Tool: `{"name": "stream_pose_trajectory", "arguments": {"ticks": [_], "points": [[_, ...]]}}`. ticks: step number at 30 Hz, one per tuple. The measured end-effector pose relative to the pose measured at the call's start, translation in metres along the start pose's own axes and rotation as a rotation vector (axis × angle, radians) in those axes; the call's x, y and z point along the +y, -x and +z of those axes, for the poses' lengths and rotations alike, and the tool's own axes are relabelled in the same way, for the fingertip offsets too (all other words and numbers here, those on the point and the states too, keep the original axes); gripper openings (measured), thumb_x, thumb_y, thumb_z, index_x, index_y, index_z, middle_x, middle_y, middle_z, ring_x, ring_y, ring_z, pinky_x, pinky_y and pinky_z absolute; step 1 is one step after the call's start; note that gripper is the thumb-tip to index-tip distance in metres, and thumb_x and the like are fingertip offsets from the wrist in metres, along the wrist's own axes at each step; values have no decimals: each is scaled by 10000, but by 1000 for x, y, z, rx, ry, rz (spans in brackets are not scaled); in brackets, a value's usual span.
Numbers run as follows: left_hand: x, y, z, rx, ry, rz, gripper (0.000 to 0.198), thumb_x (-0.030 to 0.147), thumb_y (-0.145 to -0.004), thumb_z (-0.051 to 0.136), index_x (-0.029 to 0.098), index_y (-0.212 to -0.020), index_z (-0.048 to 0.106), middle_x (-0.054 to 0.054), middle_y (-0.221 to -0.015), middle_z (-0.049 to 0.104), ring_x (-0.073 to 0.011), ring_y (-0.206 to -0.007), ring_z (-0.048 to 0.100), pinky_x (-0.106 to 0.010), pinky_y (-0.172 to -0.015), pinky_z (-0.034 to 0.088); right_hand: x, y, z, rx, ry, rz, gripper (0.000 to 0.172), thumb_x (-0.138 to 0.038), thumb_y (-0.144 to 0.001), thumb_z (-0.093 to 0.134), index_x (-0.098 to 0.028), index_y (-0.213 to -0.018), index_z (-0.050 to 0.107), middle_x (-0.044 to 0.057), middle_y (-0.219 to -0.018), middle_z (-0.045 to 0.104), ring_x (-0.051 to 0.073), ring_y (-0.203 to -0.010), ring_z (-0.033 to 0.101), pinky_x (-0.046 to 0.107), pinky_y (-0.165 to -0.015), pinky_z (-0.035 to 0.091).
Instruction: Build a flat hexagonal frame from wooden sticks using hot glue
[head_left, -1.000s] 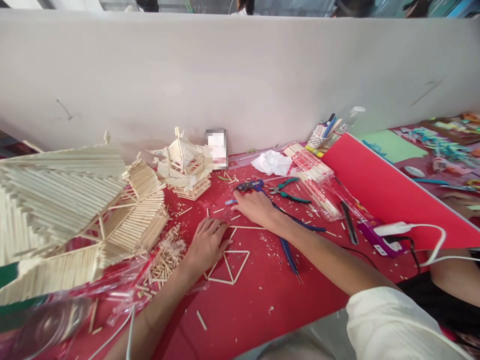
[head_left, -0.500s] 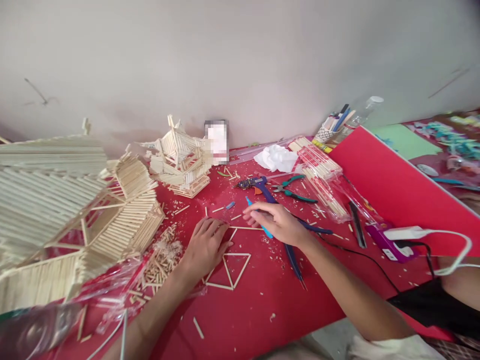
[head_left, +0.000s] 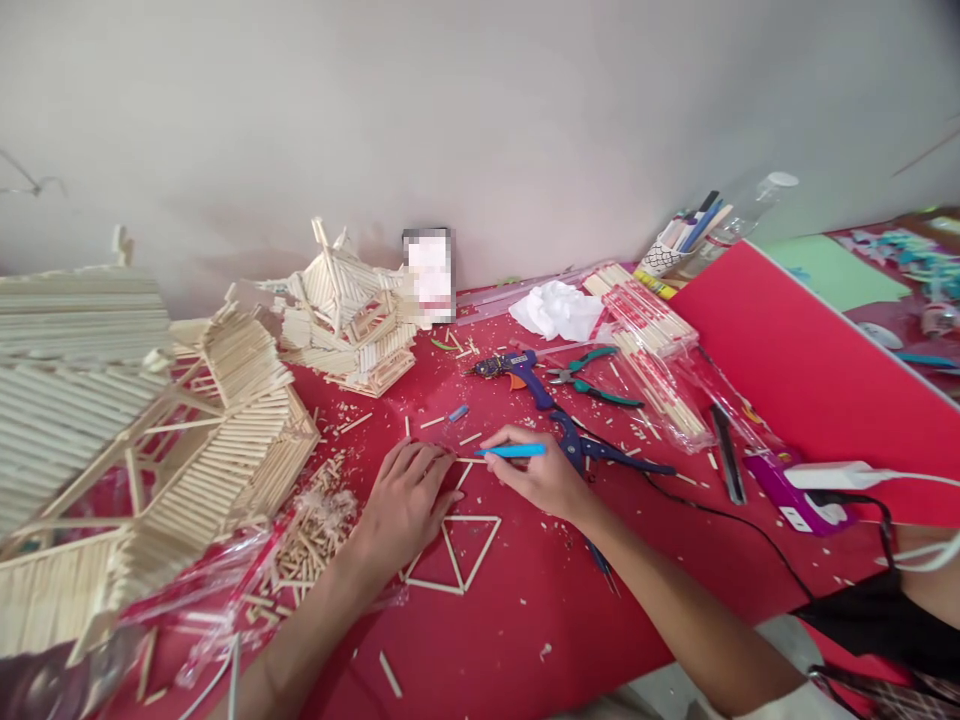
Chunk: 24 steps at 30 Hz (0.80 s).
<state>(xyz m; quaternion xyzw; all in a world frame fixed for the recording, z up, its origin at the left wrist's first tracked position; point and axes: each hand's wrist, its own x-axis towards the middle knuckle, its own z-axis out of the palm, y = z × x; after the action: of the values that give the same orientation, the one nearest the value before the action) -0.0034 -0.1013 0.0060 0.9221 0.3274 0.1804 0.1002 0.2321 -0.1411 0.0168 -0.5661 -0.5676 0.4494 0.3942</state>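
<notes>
My left hand (head_left: 405, 500) lies flat on the red table (head_left: 525, 640), its fingers pressing on a thin wooden stick frame (head_left: 450, 555) shaped as triangles. My right hand (head_left: 540, 475) grips a light blue pen-like tool (head_left: 514, 451), held level with its tip pointing left toward a loose stick (head_left: 472, 460) beside my left fingertips. A small blue cap (head_left: 458, 412) lies just beyond both hands.
Large stick-built model roofs (head_left: 150, 430) fill the left; a smaller stick pavilion (head_left: 345, 320) stands at the wall. A blue glue gun (head_left: 517, 370), green pliers (head_left: 592, 385), packed sticks (head_left: 652, 340), white tissue (head_left: 559, 308), a purple tool (head_left: 787, 490), cables and a pen cup (head_left: 679, 245) lie right.
My right hand picked up the blue tool near the glue gun, drew back toward me and now holds it level by the stick. The left hand stayed put; the view tilted down.
</notes>
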Motion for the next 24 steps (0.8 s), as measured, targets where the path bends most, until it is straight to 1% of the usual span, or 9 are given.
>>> {"name": "stream_pose_trajectory", "arguments": {"ticks": [3,7,12,18,24], "points": [[1,0,0,-9,5,-8,333,316,-976,650,196,-1287,641,-103,-1232,697,-295,-1181,606,-509,-1132,445,-1,1,1,0,81,4,112,-347,-904,655,-240,-872,649,-16,-712,662,173,-622,618,279,-578,459],[0,0,0,-13,5,-8,340,318,-976,652,185,-1288,643,-109,-1242,697,-295,-1190,606,-510,-1137,442,-1,-1,1,6,134,-6,81,-309,-886,651,-243,-852,620,-33,-675,634,165,-610,604,274,-577,438],[0,-1,-2,-18,-5,4,350,333,-977,651,174,-1289,646,-117,-1236,699,-296,-1184,611,-517,-1119,462,-2,-1,2,12,153,-18,70,-291,-881,646,-238,-847,614,-39,-663,625,152,-589,591,261,-569,430],[2,-2,-4,-26,-19,3,347,319,-970,666,164,-1279,648,-115,-1233,701,-293,-1177,618,-504,-1129,453,-1,-2,2,13,146,-68,68,-274,-893,635,-232,-847,608,-32,-689,648,142,-594,598,254,-575,435],[2,-2,-4,-24,-29,4,355,315,-964,675,151,-1278,646,-118,-1231,698,-294,-1175,610,-504,-1131,449,-1,-2,3,3,145,-63,63,-269,-889,645,-233,-844,618,-36,-677,646,141,-590,602,252,-570,433]]}}
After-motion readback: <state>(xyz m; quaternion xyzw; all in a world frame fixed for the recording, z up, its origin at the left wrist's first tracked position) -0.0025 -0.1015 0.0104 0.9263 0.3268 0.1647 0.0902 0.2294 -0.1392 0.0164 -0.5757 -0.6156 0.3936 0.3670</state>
